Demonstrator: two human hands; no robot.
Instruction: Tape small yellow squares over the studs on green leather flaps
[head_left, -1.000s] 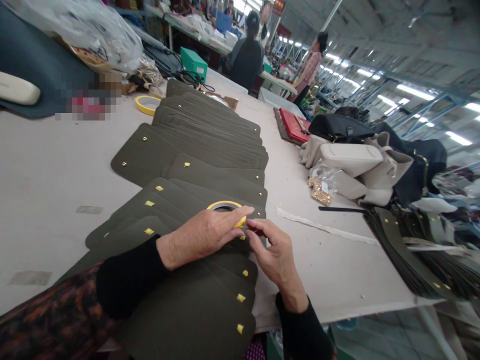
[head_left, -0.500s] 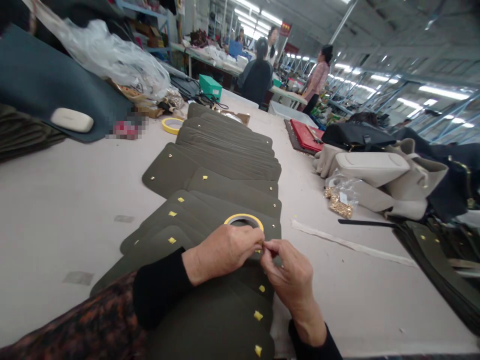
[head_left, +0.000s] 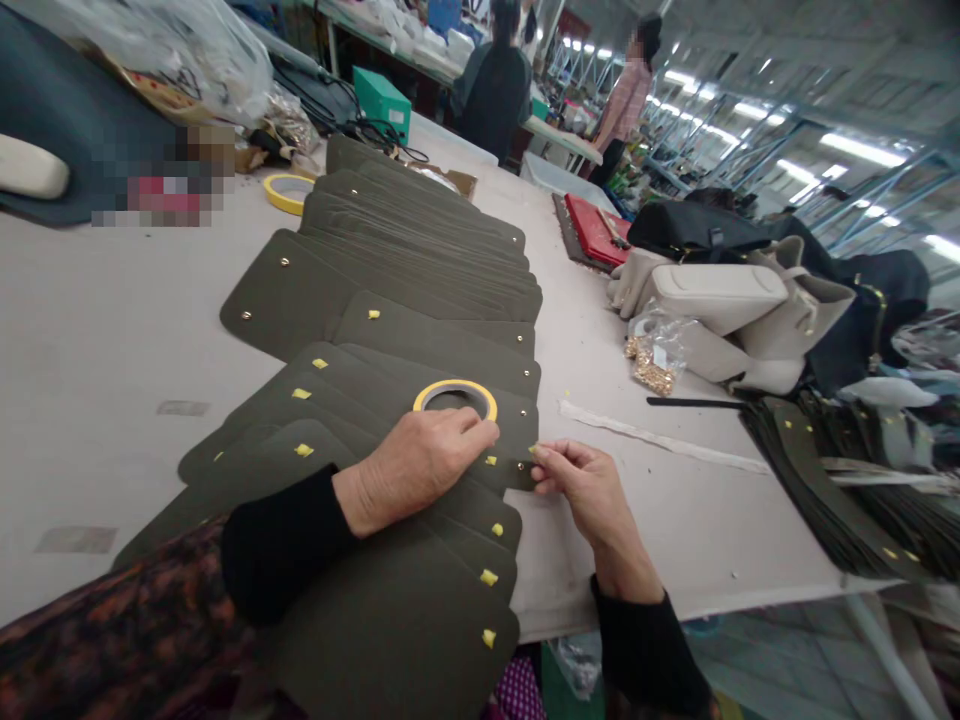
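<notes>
Overlapping dark olive panels [head_left: 420, 240] with rounded corners run down the table, carrying small metal studs along their edges. Over the nearer panels, my left hand [head_left: 427, 455] is closed on a roll of yellow tape [head_left: 491, 395], which stands out beyond its fingers. To its right, my right hand [head_left: 581, 475] pinches a small piece of yellow tape [head_left: 533, 449] between thumb and fingertips, close to a bare stud [head_left: 521, 466] at a panel's edge. Bits of yellow tape [head_left: 489, 577] cover spots on several nearer panels.
A second tape roll [head_left: 286, 194] lies at the far left by a plastic bag [head_left: 217, 60]. On the right are beige bags [head_left: 727, 300], a packet of gold hardware [head_left: 654, 368], a pale strip [head_left: 652, 433] and more olive pieces [head_left: 810, 480]. People stand farther back.
My hands have moved apart; a small yellow tape piece now shows in my right fingertips, away from the roll. The view has shifted, showing the table's front edge.
</notes>
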